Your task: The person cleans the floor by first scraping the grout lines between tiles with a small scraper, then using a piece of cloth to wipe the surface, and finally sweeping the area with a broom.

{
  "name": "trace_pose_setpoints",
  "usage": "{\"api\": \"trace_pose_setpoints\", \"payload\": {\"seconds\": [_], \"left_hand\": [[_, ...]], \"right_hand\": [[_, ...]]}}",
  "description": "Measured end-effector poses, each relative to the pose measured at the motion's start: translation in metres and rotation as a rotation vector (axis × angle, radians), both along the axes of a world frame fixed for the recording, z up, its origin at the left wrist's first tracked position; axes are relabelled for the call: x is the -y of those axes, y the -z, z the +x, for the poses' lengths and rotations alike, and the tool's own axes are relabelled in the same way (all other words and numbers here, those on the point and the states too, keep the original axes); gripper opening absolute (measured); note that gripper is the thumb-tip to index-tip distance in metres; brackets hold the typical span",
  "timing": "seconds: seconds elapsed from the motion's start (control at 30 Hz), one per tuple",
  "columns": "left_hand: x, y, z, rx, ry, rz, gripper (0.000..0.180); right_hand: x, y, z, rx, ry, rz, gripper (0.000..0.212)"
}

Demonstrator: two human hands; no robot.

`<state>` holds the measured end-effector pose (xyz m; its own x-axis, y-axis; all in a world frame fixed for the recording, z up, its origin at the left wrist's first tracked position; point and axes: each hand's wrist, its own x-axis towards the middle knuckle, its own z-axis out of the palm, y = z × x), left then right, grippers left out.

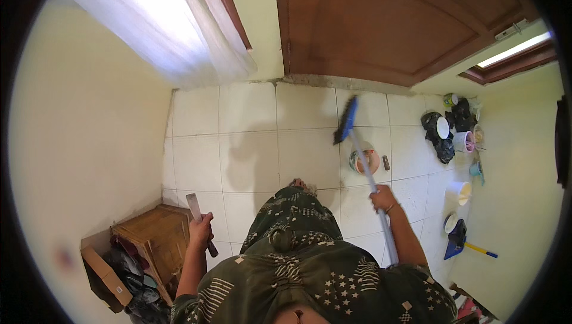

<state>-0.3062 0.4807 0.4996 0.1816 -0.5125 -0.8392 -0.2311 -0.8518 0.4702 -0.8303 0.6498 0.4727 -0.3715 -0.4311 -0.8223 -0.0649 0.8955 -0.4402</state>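
Observation:
My left hand (201,229) is closed around a flat-bladed tool (193,206) with a dark handle; its pale metal blade, squared at the tip, points up and away from me. My right hand (383,198) grips the grey pole of a broom (347,120), whose blue head and dark bristles are out ahead, over the white tiled floor (250,160). Under the pole stands a round tub (370,161) with pinkish contents I cannot make out. Just right of the tub lies a small dark brush-like object (386,162).
A brown door (369,26) and a curtained window (173,26) are ahead. Along the right wall stand black bags (444,150), a white bucket (459,193) and a blue dustpan (454,246) with a yellow handle. A wooden cabinet (158,234) stands at left.

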Motion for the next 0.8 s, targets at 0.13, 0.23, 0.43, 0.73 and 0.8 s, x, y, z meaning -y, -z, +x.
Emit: {"api": "trace_pose_setpoints", "payload": {"seconds": [0.13, 0.23, 0.43, 0.73, 0.8], "left_hand": [[-0.010, 0.006, -0.006, -0.061, 0.037, 0.023, 0.020], [-0.014, 0.001, -0.001, -0.058, 0.065, 0.008, 0.020], [-0.034, -0.005, 0.050, 0.029, 0.011, -0.052, 0.020], [-0.096, 0.007, 0.084, -0.039, -0.165, -0.019, 0.020], [-0.109, 0.010, 0.081, -0.047, -0.145, -0.013, 0.020]], "right_hand": [[0.025, -0.055, 0.103, 0.232, -0.168, 0.040, 0.012], [0.039, 0.010, 0.159, 0.382, -0.646, -0.068, 0.012], [0.028, 0.097, 0.207, 0.348, -0.906, -0.305, 0.014], [-0.077, -0.014, 0.041, 0.137, -0.323, 0.181, 0.009], [-0.074, -0.029, 0.040, 0.018, -0.580, 0.129, 0.011]]}}
